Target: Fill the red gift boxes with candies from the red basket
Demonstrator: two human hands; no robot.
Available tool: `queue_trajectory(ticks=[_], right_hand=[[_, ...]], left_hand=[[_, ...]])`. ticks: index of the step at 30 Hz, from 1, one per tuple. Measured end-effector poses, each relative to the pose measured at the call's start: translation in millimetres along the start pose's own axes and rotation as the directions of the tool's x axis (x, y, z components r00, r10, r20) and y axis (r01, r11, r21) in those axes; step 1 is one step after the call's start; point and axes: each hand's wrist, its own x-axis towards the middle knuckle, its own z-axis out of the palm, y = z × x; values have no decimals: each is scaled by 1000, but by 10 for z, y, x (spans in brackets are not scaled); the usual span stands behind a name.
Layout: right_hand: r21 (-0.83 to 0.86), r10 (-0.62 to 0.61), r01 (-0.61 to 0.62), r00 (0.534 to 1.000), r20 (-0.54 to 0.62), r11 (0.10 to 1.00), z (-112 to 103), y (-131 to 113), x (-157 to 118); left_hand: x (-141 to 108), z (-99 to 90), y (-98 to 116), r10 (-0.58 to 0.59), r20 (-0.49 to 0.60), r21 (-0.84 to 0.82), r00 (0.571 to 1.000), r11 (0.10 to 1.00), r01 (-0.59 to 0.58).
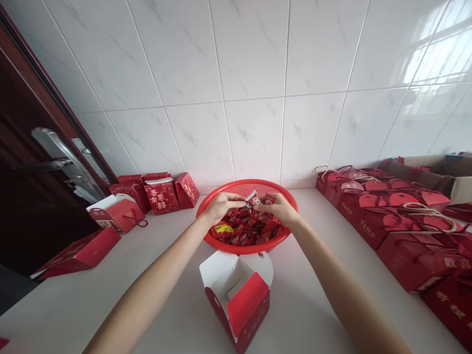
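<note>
A red plastic basket [293, 223] holds many small red-wrapped candies [249, 231] and one with a yellow label [223, 229]. Over the pile, my left hand [223, 205] pinches the edge of a red-and-white wrapped candy [253, 198]. From the other side, my right hand [279, 209] has its thumb against that same candy, fingers closed around the wrappers; another red wrapper [270, 197] shows beside its fingers. Exact finger contact is partly hidden. Nearer me, between my forearms, stands a red gift box [250, 314] with its white-lined flaps spread and its inside showing.
Closed red gift boxes [368, 221] with cord handles stand in rows at right, before a cardboard carton [435, 172]. More red boxes [160, 194] stand or lie at left, near a dark door with a metal handle [62, 157]. A tiled wall [254, 132] bounds the white tabletop.
</note>
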Motion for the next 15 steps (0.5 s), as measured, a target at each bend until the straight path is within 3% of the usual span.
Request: queue_trajectory(ticks=[8, 15], right_hand=[[82, 38, -31, 996, -84, 996, 7, -10, -13], [7, 136, -136, 990, 39, 991, 34, -16, -29]], left_hand=[[-9, 10, 26, 43, -65, -36, 997, 998, -46], [-22, 23, -11, 43, 44, 79, 998, 996, -46]])
